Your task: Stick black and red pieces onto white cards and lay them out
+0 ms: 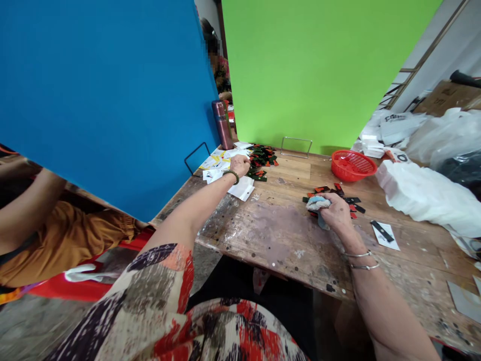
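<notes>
My left hand [239, 164] reaches far across the wooden table [270, 225] to a pile of small black and orange pieces [262, 159] beside white paper packets [221, 163]; its fingers are curled, and what they hold is hidden. My right hand [336, 210] is closed around a crumpled blue-grey cloth [317, 202], pressed down on a smaller scatter of black and orange pieces [347, 199].
A red plastic basket [353, 164] stands at the back right, with white plastic bags [424, 193] beyond it. A blue board [105, 95] and a green board [315, 70] wall the table. A maroon flask [222, 123] stands between them. Another person [41, 220] sits at the left.
</notes>
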Demonstrator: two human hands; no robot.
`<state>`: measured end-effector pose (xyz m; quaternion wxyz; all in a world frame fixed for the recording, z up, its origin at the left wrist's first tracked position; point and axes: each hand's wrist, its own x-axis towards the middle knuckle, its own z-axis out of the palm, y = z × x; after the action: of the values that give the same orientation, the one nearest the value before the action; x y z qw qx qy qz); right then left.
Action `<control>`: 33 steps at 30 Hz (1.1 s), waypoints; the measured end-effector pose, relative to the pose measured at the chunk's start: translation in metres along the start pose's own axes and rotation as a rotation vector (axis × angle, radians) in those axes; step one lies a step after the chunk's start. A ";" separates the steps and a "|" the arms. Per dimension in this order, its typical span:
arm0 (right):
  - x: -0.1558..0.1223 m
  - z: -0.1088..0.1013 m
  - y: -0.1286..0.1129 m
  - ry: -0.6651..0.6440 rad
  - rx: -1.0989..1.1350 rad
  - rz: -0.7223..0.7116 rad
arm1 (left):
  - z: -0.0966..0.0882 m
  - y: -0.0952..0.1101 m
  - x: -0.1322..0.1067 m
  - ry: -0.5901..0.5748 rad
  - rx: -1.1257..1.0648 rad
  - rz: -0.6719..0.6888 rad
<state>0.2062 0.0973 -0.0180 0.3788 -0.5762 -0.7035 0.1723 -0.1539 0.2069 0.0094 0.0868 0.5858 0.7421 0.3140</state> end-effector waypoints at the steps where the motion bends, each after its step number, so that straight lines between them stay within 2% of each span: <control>1: 0.000 0.000 -0.001 0.003 -0.002 0.003 | 0.000 -0.003 0.001 -0.002 -0.010 -0.023; 6: 0.000 -0.001 -0.002 0.020 -0.019 -0.005 | 0.000 -0.012 -0.002 -0.021 -0.032 -0.042; 10: -0.001 -0.001 -0.001 0.033 -0.017 -0.023 | -0.003 -0.014 -0.009 0.026 -0.085 0.003; 14: -0.001 0.000 0.001 0.031 0.001 -0.012 | -0.003 -0.010 -0.018 0.122 -0.244 0.144; 17: 0.000 0.002 0.001 0.035 0.047 -0.024 | 0.001 0.000 -0.033 0.126 -0.436 0.155; 21: -0.002 0.007 -0.007 0.069 0.174 -0.104 | 0.009 0.026 -0.075 -0.020 -0.707 0.129; 24: -0.007 0.013 -0.020 0.099 0.211 -0.196 | 0.016 0.054 -0.118 -0.198 -0.842 0.188; 26: -0.011 0.018 -0.028 0.046 0.256 -0.222 | 0.020 0.070 -0.143 -0.331 -0.926 0.222; 29: -0.013 0.020 -0.032 -0.144 0.434 -0.124 | 0.027 0.084 -0.163 -0.475 -1.023 0.184; 31: -0.012 0.019 -0.030 -0.214 0.542 -0.003 | 0.033 0.086 -0.165 -0.477 -1.039 0.119; 33: -0.010 0.017 -0.028 -0.223 0.596 0.090 | 0.039 0.084 -0.163 -0.462 -1.036 0.065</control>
<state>0.1751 0.0837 -0.0138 0.4434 -0.4478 -0.6332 0.4494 -0.0173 0.0802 -0.0128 0.5130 0.5429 0.4344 0.5033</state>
